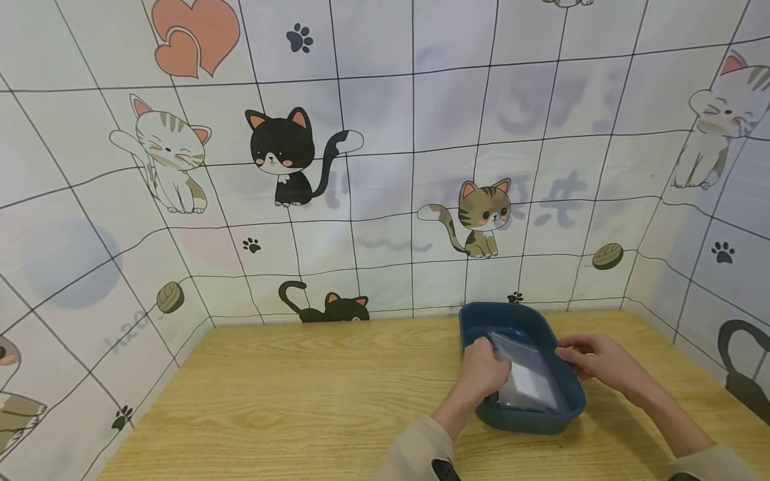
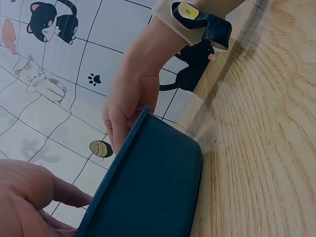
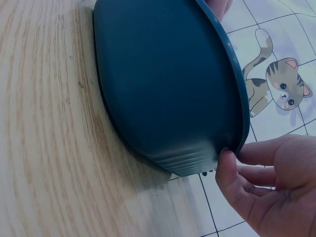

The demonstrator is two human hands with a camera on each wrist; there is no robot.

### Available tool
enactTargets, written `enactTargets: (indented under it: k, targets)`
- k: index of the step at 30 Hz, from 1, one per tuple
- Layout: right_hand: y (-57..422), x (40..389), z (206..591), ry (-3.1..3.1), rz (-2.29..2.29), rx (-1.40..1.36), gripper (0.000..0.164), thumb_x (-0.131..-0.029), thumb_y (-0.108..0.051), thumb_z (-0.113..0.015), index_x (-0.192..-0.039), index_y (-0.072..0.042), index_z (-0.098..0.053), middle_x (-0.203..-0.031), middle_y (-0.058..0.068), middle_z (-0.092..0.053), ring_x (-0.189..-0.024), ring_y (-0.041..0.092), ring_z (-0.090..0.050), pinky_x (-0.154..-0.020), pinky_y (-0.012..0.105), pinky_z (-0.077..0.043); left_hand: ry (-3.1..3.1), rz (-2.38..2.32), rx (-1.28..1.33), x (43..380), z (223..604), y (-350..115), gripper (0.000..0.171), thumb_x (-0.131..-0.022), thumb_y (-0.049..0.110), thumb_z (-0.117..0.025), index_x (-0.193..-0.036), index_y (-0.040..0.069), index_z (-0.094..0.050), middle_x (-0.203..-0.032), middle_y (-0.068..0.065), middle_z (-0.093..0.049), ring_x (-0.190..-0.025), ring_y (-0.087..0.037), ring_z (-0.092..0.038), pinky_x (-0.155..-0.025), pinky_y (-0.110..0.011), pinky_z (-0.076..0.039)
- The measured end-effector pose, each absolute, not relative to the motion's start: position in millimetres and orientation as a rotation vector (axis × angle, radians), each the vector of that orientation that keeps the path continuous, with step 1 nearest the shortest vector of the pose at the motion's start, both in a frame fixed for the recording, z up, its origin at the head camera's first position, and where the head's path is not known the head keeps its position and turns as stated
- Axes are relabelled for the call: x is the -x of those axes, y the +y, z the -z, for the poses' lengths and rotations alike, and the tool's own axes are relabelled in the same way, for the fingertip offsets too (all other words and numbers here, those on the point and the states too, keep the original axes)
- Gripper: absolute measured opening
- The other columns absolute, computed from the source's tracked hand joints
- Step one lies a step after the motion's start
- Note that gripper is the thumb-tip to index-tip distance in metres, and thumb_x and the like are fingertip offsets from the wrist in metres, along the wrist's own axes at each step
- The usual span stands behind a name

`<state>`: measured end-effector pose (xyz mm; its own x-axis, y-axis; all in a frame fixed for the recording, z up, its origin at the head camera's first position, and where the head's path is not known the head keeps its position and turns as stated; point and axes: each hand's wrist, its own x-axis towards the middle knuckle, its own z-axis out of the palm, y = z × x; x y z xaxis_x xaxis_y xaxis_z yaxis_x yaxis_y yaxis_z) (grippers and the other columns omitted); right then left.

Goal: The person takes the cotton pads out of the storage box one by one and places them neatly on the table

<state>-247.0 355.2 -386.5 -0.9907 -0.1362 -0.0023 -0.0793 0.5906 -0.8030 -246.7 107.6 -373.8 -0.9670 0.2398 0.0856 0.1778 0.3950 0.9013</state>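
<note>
A dark blue plastic basin (image 1: 568, 401) stands on the wooden table, with a clear plastic bag (image 1: 517, 347) lying inside it. Something white shows through the bag's lower part. My left hand (image 1: 486, 367) reaches over the basin's left rim, and its curled fingers grip the bag's left edge; the fingertips are hidden. In the left wrist view the left hand (image 2: 24, 200) is cut off by the frame. My right hand (image 1: 607, 364) pinches the basin's right rim, thumb on the outside wall in the right wrist view, where the right hand (image 3: 281, 182) shows close up.
The light wooden tabletop (image 1: 289, 394) stretches out to the left of the basin. Behind and on both sides stands a white sheet (image 1: 385, 153) with a grid and cartoon cats. A dark strap (image 2: 207, 24) sits on the right wrist.
</note>
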Motion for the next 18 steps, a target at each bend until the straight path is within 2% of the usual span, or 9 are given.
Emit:
enactTargets:
  k: [2,5,7,12,15,18]
  targets:
    - [355,247,386,2.742,1.381,0.188,0.049,-0.105,-0.023,-0.057,-0.133,0.017,-0.051,-0.105,0.014,-0.064,-0.078,0.021,-0.064,-0.070,0.033,-0.058,2.601,-1.652,-0.387,248,374,108,0.038,-0.087,-0.003,-0.064,-0.058,0.009,-0.042,-0.046,0.006,-0.039,-0.041,-0.008,-0.035,-0.041,-0.021,-0.028]
    - [355,247,386,2.745,1.374,0.186,0.049,-0.105,-0.023,-0.056,-0.133,0.017,-0.051,-0.105,0.014,-0.064,-0.078,0.021,-0.064,-0.070,0.034,-0.058,2.608,-1.658,-0.364,249,374,111,0.036,-0.089,0.001,-0.070,-0.061,0.008,-0.049,-0.045,0.006,-0.049,-0.041,-0.007,-0.043,-0.042,-0.020,-0.029]
    - [355,247,386,2.745,1.372,0.185,0.049,-0.105,-0.023,-0.056,-0.133,0.017,-0.051,-0.104,0.013,-0.064,-0.077,0.022,-0.064,-0.070,0.034,-0.058,2.603,-1.660,-0.334,249,375,113,0.038,-0.088,0.003,-0.073,-0.060,0.007,-0.049,-0.044,0.004,-0.052,-0.040,-0.007,-0.045,-0.042,-0.021,-0.028]
    - [355,248,387,2.742,1.382,0.190,0.047,-0.105,-0.023,-0.056,-0.132,0.016,-0.052,-0.102,0.012,-0.064,-0.076,0.020,-0.063,-0.069,0.033,-0.057,2.668,-1.620,-0.309,249,379,118,0.053,-0.084,0.002,-0.077,-0.048,0.011,-0.039,-0.038,0.004,-0.045,-0.033,-0.007,-0.035,-0.040,-0.022,-0.020]
    - [355,248,388,2.749,1.379,0.195,0.045,-0.105,-0.023,-0.056,-0.130,0.014,-0.054,-0.100,0.011,-0.063,-0.075,0.019,-0.061,-0.069,0.033,-0.057,2.697,-1.606,-0.302,250,381,119,0.051,-0.081,0.000,-0.077,-0.047,0.012,-0.042,-0.038,0.006,-0.043,-0.034,-0.006,-0.033,-0.039,-0.022,-0.021]
    - [354,247,387,2.758,1.373,0.188,0.045,-0.105,-0.023,-0.057,-0.130,0.014,-0.055,-0.100,0.011,-0.063,-0.075,0.019,-0.061,-0.068,0.033,-0.057,2.702,-1.625,-0.302,252,381,119,0.040,-0.079,-0.002,-0.077,-0.051,0.010,-0.052,-0.041,0.007,-0.048,-0.038,-0.005,-0.041,-0.040,-0.021,-0.029]
